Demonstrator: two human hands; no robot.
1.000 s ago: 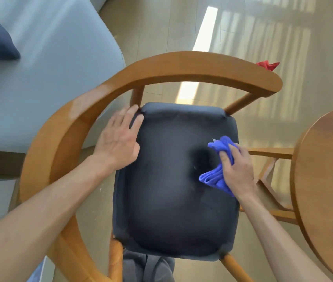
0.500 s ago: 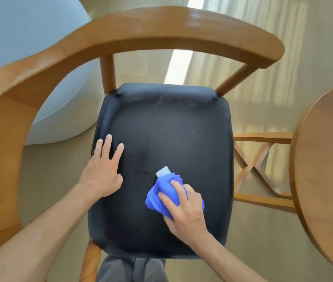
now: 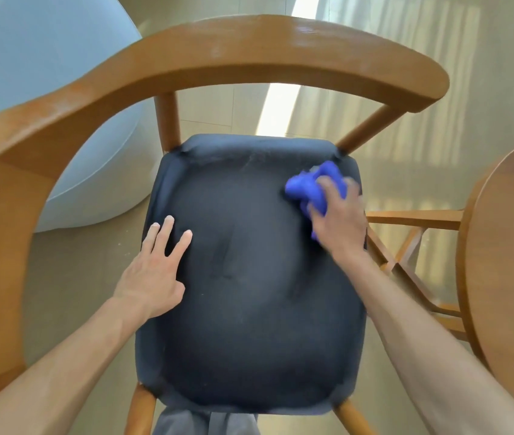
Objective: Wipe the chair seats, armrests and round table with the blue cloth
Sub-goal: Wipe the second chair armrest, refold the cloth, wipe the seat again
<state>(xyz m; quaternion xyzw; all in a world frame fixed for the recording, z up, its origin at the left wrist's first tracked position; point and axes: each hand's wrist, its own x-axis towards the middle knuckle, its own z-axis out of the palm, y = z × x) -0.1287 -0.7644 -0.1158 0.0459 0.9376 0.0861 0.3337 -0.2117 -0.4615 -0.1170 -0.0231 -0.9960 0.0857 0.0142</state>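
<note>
A wooden chair with a dark navy seat (image 3: 249, 293) fills the middle of the view. Its curved wooden armrest and back rail (image 3: 249, 48) arches over the far side and down the left. My right hand (image 3: 340, 221) grips the bunched blue cloth (image 3: 309, 186) and presses it on the seat's far right corner; the hand is blurred by motion. My left hand (image 3: 152, 274) lies flat on the seat's left edge with its fingers spread. The round wooden table (image 3: 510, 262) stands at the right edge.
A pale blue sofa (image 3: 29, 73) stands at the upper left behind the chair rail. The table's wooden legs and crossbars (image 3: 412, 221) sit between chair and tabletop. Beige floor with sun stripes lies beyond. Grey trousers (image 3: 205, 423) show below the seat.
My right hand has swept the cloth from the seat's near middle up to its far right corner. My left hand has stayed on the left edge. The view has shifted slightly.
</note>
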